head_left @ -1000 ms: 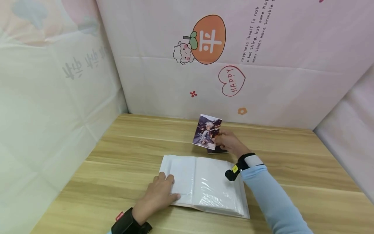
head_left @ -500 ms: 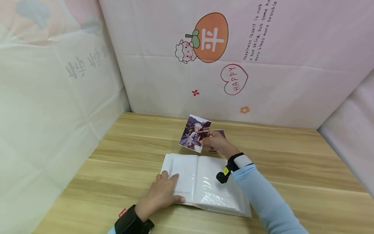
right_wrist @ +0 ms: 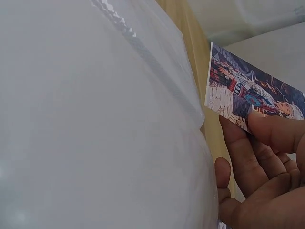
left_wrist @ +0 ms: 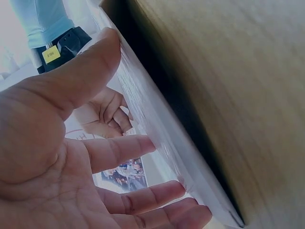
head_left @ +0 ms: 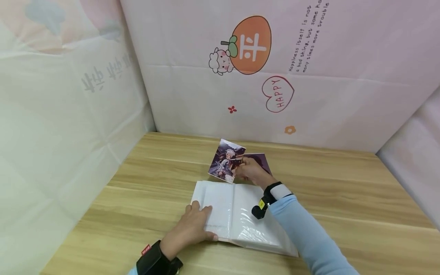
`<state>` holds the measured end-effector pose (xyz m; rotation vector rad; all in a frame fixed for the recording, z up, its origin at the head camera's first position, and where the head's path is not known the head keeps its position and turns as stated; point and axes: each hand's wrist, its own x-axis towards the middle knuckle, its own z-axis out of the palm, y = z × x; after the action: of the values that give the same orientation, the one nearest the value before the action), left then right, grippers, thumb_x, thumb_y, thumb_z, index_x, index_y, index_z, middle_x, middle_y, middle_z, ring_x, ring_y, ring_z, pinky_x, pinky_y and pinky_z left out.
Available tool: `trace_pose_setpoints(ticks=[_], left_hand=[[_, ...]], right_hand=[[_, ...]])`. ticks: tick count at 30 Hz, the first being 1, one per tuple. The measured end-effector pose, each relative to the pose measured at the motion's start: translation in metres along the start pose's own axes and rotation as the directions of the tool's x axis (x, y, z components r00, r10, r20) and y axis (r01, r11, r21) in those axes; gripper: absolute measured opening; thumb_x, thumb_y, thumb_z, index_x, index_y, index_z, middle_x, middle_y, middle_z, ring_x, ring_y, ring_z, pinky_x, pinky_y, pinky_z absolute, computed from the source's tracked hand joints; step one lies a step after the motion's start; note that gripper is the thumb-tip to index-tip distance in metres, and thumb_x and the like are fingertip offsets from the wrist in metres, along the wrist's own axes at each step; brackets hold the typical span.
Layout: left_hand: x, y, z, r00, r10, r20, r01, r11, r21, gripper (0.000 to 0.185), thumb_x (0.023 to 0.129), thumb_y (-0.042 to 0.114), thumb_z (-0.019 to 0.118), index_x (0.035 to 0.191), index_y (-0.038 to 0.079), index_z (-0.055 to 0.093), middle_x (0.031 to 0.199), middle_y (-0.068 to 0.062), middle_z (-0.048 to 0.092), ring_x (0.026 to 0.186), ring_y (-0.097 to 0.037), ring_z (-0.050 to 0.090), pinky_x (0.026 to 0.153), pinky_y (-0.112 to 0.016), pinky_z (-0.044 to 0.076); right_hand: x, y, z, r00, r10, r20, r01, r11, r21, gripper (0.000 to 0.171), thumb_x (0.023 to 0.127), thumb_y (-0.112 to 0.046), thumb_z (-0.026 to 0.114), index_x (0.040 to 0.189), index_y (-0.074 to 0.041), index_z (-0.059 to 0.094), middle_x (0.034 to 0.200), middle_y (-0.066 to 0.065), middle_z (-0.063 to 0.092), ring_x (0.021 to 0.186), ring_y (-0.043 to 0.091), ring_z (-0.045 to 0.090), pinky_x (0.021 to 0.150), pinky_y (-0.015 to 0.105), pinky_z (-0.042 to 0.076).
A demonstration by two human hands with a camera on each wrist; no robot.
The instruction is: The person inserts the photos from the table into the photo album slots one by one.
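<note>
An open photo album with clear plastic sleeves lies on the table, its visible pages white. My left hand rests on the album's left page, fingers fairly straight and spread; in the left wrist view its fingertips touch the page edge. Just beyond the album's far edge, my right hand pinches a photo of a figure in a white hat between thumb and fingers. The right wrist view shows the same photo held by its edge, beside the album's sleeve. A second dark photo lies partly hidden behind the right hand.
The wood-grain table extends to both sides of the album. A printed pale cloth stands along its far edge, with another cloth at the left and one at the right.
My right hand has moved left and slightly nearer with the photo, uncovering more of the dark photo behind. The left hand stays on the album page.
</note>
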<state>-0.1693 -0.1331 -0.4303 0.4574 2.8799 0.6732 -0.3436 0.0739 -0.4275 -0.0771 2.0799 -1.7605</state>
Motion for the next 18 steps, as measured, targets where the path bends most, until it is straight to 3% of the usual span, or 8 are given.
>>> trace_pose_setpoints(ticks=[10,15,18], left_hand=[[-0.0005,0.0006,0.0007,1.0,0.019,-0.006,-0.019,1.0,0.015,0.088,0.056,0.04,0.086,0.127,0.0,0.053,0.102,-0.017,0.042,0.086,-0.028,0.039,0.068,-0.037,0.04],[-0.0015,0.0007,-0.0003,1.0,0.019,-0.009,-0.019,1.0,0.022,0.087,0.056,0.039,0.086,0.126,0.0,0.053,0.102,-0.018,0.042,0.086,-0.028,0.039,0.069,-0.038,0.041],[-0.0022,0.0008,-0.0001,1.0,0.018,-0.009,-0.018,0.999,0.027,0.087,0.056,0.039,0.086,0.126,-0.001,0.053,0.101,-0.018,0.043,0.086,-0.028,0.04,0.07,-0.038,0.041]], right_hand=[[0.0019,0.0003,0.0017,0.997,0.019,-0.069,-0.026,0.995,-0.099,0.039,0.083,0.0,0.063,0.12,-0.003,0.052,0.099,0.009,0.064,0.071,0.016,0.056,0.057,0.026,0.04],[0.0034,0.0017,0.0023,0.999,-0.012,-0.049,0.006,0.993,-0.114,0.049,0.082,0.004,0.06,0.128,0.0,0.046,0.092,0.013,0.063,0.058,0.013,0.048,0.049,0.026,0.035],[0.0057,0.0045,0.005,0.999,-0.017,-0.042,0.01,0.989,-0.146,0.061,0.081,0.006,0.059,0.137,-0.001,0.038,0.102,0.015,0.061,0.067,0.015,0.053,0.062,0.029,0.044]])
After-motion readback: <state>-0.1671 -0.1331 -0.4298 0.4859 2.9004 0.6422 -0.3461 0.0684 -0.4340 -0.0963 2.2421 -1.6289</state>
